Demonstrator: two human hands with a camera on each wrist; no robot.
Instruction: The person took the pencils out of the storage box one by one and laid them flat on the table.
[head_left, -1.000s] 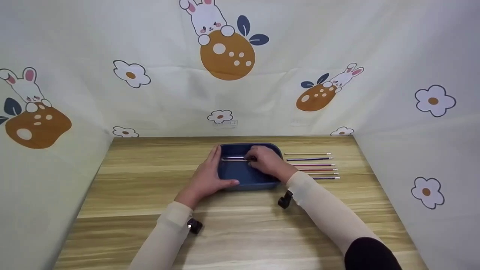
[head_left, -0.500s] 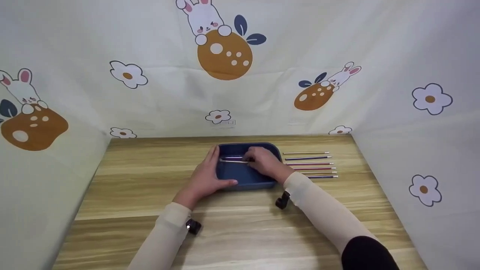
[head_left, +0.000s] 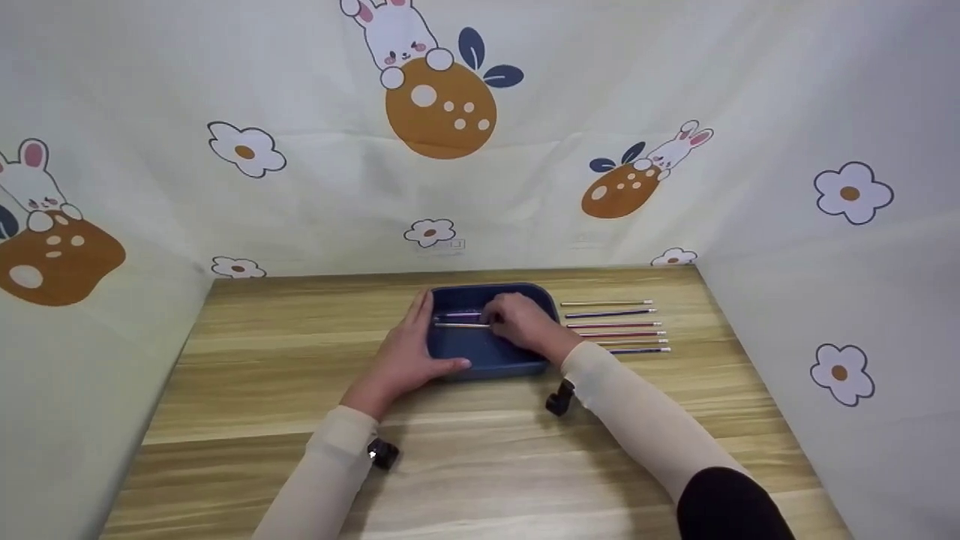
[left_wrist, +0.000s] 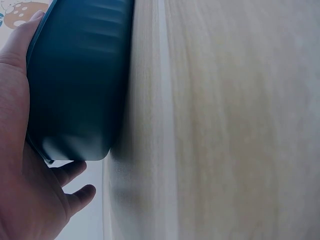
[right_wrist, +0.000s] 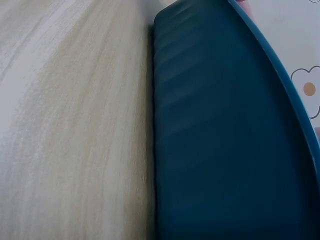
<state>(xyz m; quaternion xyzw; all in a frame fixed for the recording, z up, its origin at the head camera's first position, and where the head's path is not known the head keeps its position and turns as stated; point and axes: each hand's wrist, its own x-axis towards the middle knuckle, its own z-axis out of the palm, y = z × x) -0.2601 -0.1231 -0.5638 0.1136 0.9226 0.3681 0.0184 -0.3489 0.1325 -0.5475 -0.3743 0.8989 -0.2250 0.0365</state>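
Observation:
A dark blue rectangular box [head_left: 487, 370] with low walls stands on the wooden table in the head view. My left hand [head_left: 405, 356] rests against its left side, fingers fairly straight along that wall and thumb at the front rim. The left wrist view shows two of its fingertips beyond the box's corner. Inside the box, my right hand [head_left: 525, 322] pinches the right end of a gold pencil [head_left: 461, 325], lying crosswise. Just behind it are purplish pencils [head_left: 457, 315], partly hidden by that hand. The right wrist view shows only the box's outer wall [right_wrist: 215, 125], no fingers.
Several pencils [head_left: 615, 325] with white eraser ends lie in parallel to the right of the box, some partly behind the right wrist. A pale curtain [head_left: 315, 195] printed with rabbits, oranges and flowers surrounds the wooden table [head_left: 285, 390] at the back and sides.
My right hand has shifted the gold pencil slightly toward the front of the box, away from the purplish pencils. My left hand keeps its place on the box. The head view has drifted slightly.

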